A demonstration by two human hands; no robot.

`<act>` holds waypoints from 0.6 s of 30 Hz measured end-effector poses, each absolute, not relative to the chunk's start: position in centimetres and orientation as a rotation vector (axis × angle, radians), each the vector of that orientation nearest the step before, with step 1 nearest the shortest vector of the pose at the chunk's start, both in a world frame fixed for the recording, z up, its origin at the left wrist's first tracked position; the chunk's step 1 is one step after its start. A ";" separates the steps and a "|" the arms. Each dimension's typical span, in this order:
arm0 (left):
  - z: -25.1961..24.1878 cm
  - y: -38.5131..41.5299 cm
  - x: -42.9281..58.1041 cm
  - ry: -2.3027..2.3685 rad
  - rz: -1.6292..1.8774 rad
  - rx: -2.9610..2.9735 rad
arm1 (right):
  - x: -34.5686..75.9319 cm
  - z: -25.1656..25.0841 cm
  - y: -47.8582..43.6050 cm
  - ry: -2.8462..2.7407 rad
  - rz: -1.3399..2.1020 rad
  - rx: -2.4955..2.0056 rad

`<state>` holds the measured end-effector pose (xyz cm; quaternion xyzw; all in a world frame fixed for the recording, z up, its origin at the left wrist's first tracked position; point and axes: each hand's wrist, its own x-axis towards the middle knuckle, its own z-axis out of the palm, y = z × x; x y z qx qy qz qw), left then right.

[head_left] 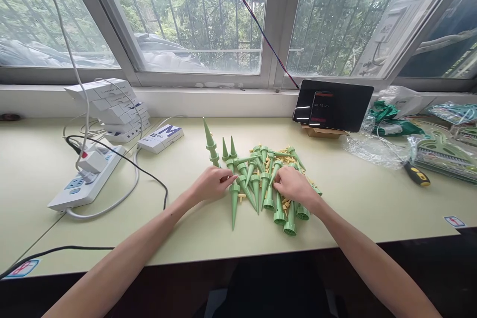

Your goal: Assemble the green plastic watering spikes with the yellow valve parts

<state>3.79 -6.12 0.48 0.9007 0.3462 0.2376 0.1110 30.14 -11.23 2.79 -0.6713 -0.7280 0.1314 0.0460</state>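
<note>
Green plastic watering spikes [255,186] lie in a loose pile at the middle of the table, mixed with small yellow valve pieces [286,205]. At the pile's left side my left hand [212,184] has its fingers pressed together beside a spike pointing toward me [234,208]; what they pinch is hidden. My right hand [295,185] rests over the right part of the pile, fingers curled in among the spikes. Whatever it grips is covered by the hand. Behind my left hand stands an upright stack of spikes [210,144], with two single spikes [225,150] pointing up beside it.
Left are a power strip [93,179] with cables, stacked white boxes [119,109] and a single box [161,139]. A tablet [341,104] leans at the back right. A yellow-black screwdriver [417,174] and plastic-wrapped items [443,151] lie far right. The table's front edge is near me.
</note>
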 end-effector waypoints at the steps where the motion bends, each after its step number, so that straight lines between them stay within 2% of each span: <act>1: 0.5 -6.1 3.8 1.012 0.703 2.647 | 30.1 2.8 -11.2 -2.227 0.398 -2.050; 18: 0.9 -6.4 3.8 0.984 0.744 2.643 | 30.8 2.5 -10.9 -2.179 0.496 -2.012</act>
